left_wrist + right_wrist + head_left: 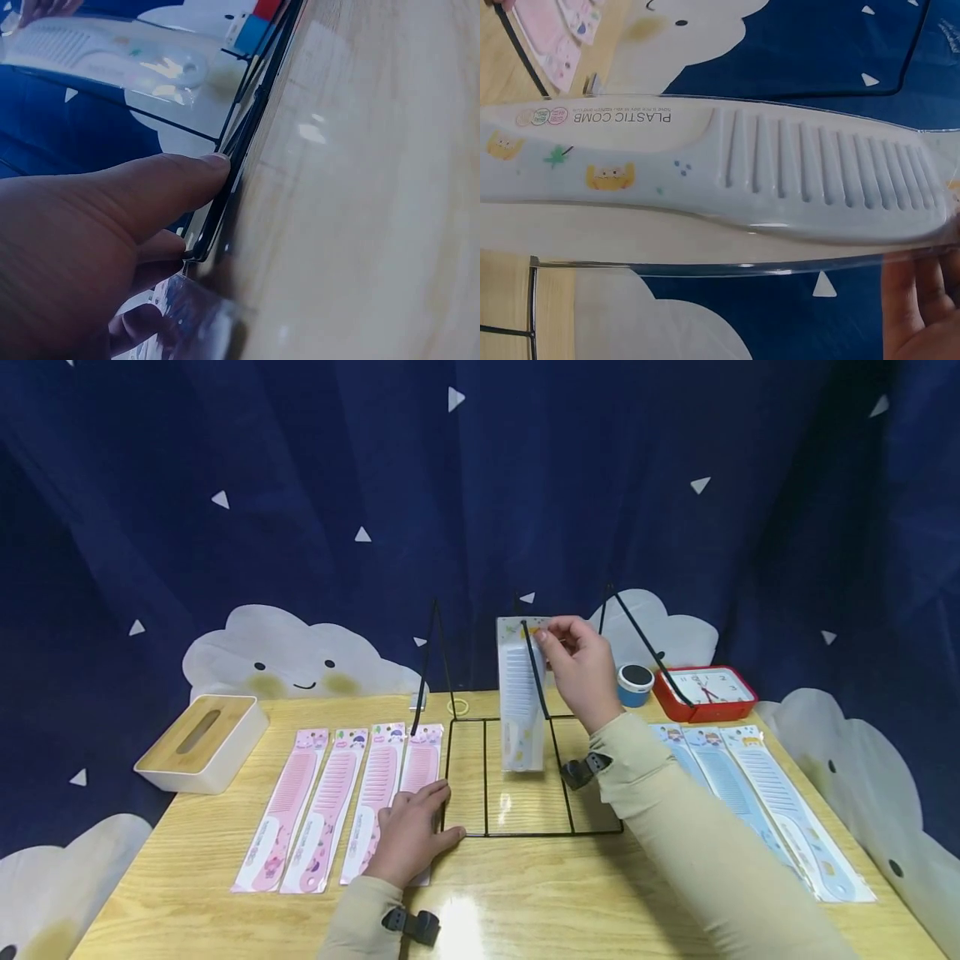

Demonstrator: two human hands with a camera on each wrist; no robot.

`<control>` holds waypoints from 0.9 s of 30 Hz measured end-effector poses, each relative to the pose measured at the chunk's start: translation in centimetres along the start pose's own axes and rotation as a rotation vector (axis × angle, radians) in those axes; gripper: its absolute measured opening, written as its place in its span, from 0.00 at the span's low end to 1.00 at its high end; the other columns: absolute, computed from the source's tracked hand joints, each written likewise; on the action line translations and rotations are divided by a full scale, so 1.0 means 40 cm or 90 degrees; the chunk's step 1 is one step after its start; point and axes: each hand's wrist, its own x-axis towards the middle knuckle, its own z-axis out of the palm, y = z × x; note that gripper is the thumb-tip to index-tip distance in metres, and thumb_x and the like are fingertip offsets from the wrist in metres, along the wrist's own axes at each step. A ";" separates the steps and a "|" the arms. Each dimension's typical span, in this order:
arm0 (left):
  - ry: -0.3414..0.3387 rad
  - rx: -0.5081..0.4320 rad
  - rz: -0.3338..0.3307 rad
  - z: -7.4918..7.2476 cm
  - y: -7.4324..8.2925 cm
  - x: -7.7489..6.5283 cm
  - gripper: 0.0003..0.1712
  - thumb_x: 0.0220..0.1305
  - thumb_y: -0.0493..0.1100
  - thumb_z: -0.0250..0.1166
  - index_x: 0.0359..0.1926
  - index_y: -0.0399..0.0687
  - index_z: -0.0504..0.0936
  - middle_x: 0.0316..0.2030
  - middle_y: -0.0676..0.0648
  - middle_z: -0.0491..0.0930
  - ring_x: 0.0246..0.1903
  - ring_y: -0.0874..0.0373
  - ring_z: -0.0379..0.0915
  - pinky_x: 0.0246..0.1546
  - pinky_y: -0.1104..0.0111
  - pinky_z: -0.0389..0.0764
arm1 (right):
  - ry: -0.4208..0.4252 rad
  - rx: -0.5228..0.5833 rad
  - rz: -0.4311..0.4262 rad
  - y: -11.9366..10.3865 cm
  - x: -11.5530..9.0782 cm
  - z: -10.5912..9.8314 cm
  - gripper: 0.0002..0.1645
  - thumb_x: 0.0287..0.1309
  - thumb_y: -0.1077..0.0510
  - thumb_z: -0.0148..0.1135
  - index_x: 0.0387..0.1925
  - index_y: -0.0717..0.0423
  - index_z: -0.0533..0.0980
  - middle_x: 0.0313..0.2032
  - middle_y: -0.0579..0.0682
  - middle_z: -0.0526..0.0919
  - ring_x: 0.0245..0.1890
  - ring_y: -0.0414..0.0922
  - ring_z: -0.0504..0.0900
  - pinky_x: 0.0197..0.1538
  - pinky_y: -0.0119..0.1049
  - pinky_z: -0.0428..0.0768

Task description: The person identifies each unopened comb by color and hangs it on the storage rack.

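My right hand [581, 664] pinches the upper right edge of a packaged pale comb [517, 693], which hangs upright at the middle arm of a black wire rack [536, 836]. From near the packet's top, that sloping arm [536, 672] runs down in front of it. "PLASTIC COMB" shows on the packaged comb [795, 161] in the right wrist view. My left hand [412, 827] touches the rack's front left corner, thumb against the front bar [244, 142] and the other fingers beside the left bar. Part of the nearest pink packaged comb [422, 764] is hidden under this hand.
Several pink packaged combs [330, 810] lie in a row at left. Blue packaged combs [780, 802] lie at right. A tissue box [202, 739] stands back left; a blue jar [635, 685] and a red clock [705, 693] stand back right. Two outer rack arms slope forward.
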 end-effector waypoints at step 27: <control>-0.005 0.000 -0.007 0.003 -0.002 0.006 0.40 0.55 0.57 0.75 0.66 0.47 0.77 0.68 0.51 0.72 0.52 0.50 0.67 0.43 0.53 0.61 | 0.028 0.011 0.059 0.060 0.089 0.010 0.15 0.68 0.55 0.64 0.49 0.61 0.79 0.43 0.53 0.86 0.40 0.41 0.84 0.46 0.32 0.78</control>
